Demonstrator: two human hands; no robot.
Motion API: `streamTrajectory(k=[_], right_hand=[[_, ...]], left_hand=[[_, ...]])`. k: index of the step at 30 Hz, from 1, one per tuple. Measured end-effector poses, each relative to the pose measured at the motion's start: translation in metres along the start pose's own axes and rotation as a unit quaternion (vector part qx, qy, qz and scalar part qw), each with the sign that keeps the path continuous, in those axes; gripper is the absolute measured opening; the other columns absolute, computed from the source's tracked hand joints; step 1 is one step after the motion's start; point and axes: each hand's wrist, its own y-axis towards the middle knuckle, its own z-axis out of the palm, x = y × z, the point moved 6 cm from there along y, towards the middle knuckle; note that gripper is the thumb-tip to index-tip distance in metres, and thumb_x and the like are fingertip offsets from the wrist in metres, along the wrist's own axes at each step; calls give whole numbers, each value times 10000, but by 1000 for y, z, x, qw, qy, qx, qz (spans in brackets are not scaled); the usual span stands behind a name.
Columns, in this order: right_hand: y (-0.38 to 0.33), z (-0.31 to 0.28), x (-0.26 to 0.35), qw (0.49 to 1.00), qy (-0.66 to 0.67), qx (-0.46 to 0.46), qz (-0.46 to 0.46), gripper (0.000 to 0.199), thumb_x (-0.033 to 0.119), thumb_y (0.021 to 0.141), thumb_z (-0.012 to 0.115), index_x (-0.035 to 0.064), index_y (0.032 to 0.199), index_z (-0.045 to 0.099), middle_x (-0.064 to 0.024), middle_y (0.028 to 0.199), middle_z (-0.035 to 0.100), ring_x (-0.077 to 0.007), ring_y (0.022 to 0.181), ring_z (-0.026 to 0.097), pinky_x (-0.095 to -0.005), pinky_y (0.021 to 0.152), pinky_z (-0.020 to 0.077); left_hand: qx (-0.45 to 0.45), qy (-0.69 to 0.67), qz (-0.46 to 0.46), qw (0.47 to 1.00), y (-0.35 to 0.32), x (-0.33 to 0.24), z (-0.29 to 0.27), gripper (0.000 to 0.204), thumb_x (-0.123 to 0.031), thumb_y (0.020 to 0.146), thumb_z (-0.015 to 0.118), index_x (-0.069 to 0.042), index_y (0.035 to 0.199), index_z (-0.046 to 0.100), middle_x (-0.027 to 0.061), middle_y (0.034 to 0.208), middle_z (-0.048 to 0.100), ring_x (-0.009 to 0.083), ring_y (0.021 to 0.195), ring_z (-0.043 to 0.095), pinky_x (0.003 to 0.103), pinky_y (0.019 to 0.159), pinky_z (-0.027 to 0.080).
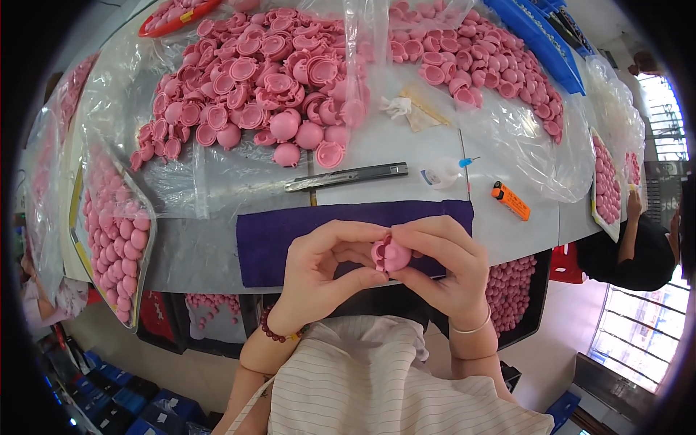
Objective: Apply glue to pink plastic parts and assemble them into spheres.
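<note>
Head view: pink piece point(392, 255) between left hand point(313, 270) and right hand point(458, 272), both pinching it.

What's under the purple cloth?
Grey tabletop shows around the purple cloth, so it apparently lies on that; anything directly beneath is covered. Over it, the left hand and right hand hold a pink piece.

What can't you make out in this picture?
Head view: parts of the pink piece, covered by the left hand and right hand.
Head view: part of the purple cloth, behind both hands.
Head view: the red tray's far end, cut off by the upper edge.
</note>
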Motion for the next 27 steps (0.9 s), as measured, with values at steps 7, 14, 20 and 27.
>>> streamTrajectory(k=[7,14,20,27], right_hand=[[-3,7,-9,999,39,16,-24,367,45,560,758,23,910,650,-70,887,606,-193,784,583,-256,667,491],[-11,12,8,982,-131,-74,-115,314,98,569,773,56,856,650,-35,794,540,-162,668,519,-249,544,422],[-17,1,14,975,-170,-80,-121,401,74,610,726,33,979,572,-67,875,534,-175,775,511,-282,658,420],[-2,-31,-45,971,-10,-209,117,589,101,632,725,1,1144,452,-77,1089,483,-157,929,463,-268,726,415]], left_hand=[[12,-3,18,1000,0,3,-1,395,108,646,689,50,1008,544,153,1057,556,185,900,589,297,790,509],[7,22,35,999,4,-2,0,440,61,635,724,45,1037,546,156,1072,563,187,947,575,304,843,478],[-57,2,-3,998,1,2,-4,491,45,616,743,64,1063,541,164,1035,592,188,951,575,284,835,465],[-33,45,59,997,-2,-2,-5,416,58,588,750,73,976,599,179,949,620,189,859,603,273,775,477]])
